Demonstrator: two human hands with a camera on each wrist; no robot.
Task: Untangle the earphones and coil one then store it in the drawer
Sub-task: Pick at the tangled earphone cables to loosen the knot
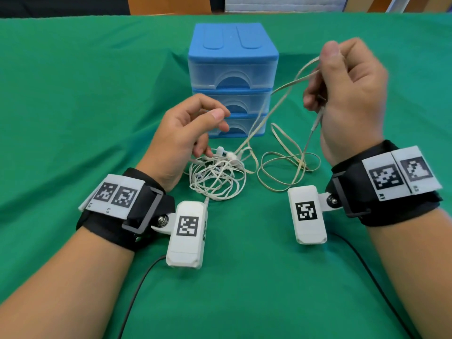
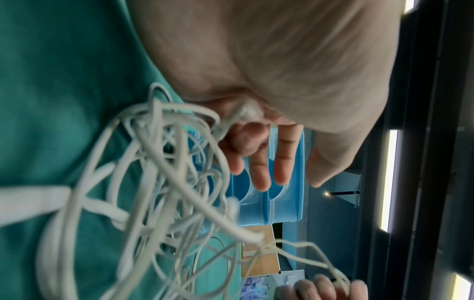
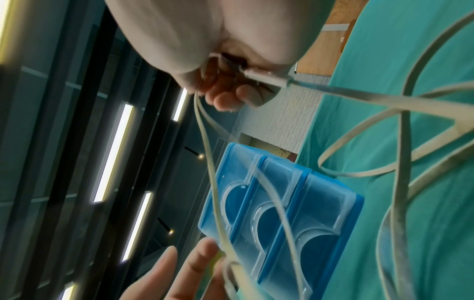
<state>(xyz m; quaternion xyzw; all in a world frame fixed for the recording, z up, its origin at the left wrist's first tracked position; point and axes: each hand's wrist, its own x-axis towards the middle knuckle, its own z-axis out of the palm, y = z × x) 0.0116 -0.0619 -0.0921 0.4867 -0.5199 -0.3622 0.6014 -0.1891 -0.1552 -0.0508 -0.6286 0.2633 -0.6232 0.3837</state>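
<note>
A tangle of thin white earphones [image 1: 215,179] [image 2: 153,162] lies on the green cloth in front of a blue drawer unit [image 1: 232,45] with three shut drawers. My left hand [image 1: 186,133] hovers over the tangle. Its lower fingers [image 2: 241,142] curl on a white earbud, while the thumb and forefinger hang loose. My right hand [image 1: 342,94] is raised to the right of the drawers and grips a flat beige earphone cable [image 3: 333,89]. Two strands run from it down to the tangle. An inline piece [image 1: 318,119] hangs below the fist.
More loops of the flat cable [image 1: 261,165] lie on the cloth to the right of the tangle. The green cloth [image 1: 73,94] covers the whole table. Black leads [image 1: 137,289] from the wrist cameras trail toward me.
</note>
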